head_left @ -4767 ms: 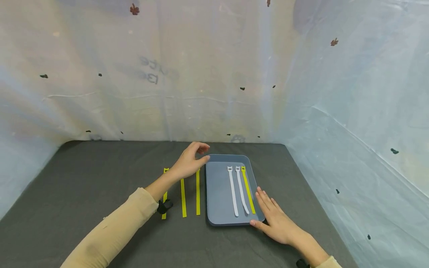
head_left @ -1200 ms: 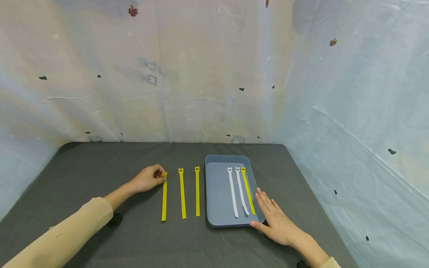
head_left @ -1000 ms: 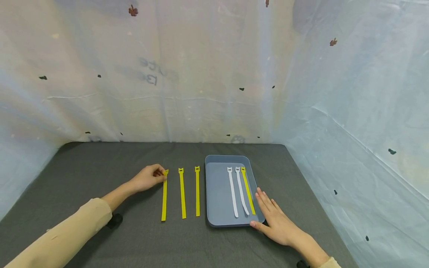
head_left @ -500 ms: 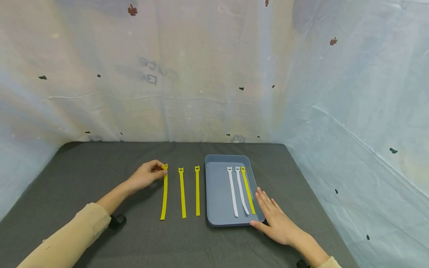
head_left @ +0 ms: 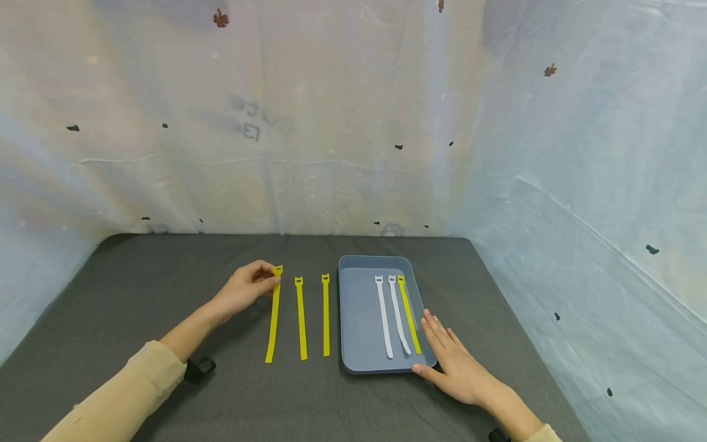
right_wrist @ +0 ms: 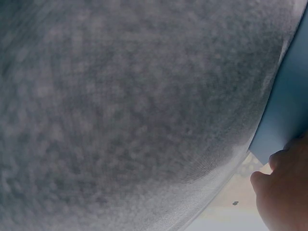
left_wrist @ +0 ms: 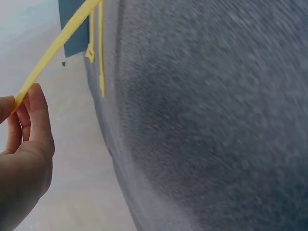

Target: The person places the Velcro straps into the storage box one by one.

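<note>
My left hand [head_left: 245, 287] pinches the slotted head of a yellow cable tie [head_left: 274, 322], the leftmost of the row. In the left wrist view this held yellow cable tie [left_wrist: 55, 48] stretches up from between thumb and fingers. Two more yellow cable ties, a middle one [head_left: 301, 322] and a right one [head_left: 326, 319], lie side by side on the cloth. My right hand [head_left: 455, 368] rests with straight fingers against the right rim of a blue-grey tray [head_left: 359, 319]. Inside the tray lie two white cable ties [head_left: 384, 319] and one yellow cable tie [head_left: 410, 316].
A dark grey cloth [head_left: 248, 393] covers the table. Translucent plastic sheeting [head_left: 309, 123] with dark specks rises behind the table's back edge and along its sides. Each wrist wears a black strap, the left strap [head_left: 200, 369] showing below the sleeve.
My left hand came back from beside the tray to the leftmost yellow cable tie, took its head, and has raised it slightly up and to the right. The right hand stays put.
</note>
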A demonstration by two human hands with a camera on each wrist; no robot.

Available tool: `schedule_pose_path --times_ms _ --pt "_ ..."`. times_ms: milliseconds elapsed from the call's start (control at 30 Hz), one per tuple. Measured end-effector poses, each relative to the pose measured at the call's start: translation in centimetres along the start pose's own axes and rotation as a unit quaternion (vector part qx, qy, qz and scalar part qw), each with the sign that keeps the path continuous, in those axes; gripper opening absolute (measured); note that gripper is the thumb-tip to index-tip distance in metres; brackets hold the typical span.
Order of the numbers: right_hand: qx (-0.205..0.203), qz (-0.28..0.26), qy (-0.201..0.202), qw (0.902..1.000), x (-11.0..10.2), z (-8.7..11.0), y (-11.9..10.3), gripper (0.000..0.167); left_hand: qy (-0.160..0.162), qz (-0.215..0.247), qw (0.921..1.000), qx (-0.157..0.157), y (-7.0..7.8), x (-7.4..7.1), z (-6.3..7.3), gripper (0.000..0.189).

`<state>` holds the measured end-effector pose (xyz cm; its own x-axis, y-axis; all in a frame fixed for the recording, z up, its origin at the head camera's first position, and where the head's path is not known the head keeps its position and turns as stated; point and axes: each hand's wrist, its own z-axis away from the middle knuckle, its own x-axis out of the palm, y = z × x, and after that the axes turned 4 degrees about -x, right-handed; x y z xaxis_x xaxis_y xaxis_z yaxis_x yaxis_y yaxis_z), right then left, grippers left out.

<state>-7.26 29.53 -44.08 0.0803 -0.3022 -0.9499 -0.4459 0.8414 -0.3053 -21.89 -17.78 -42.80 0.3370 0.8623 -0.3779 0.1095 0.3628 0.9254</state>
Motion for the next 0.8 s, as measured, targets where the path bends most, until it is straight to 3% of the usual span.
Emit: schedule_pose_path --times_ms 333,800 --pt "0.006 -0.002 -0.004 1.0 0.1 0.0 0.0 0.097 0.004 0.033 0.9994 0.001 1.5 0.3 0.2 0.038" --pt "0.0 -0.005 -0.001 1.0 0.1 0.0 0.1 0.097 0.024 0.059 0.998 0.003 3.7 1.2 -0.8 0.037"
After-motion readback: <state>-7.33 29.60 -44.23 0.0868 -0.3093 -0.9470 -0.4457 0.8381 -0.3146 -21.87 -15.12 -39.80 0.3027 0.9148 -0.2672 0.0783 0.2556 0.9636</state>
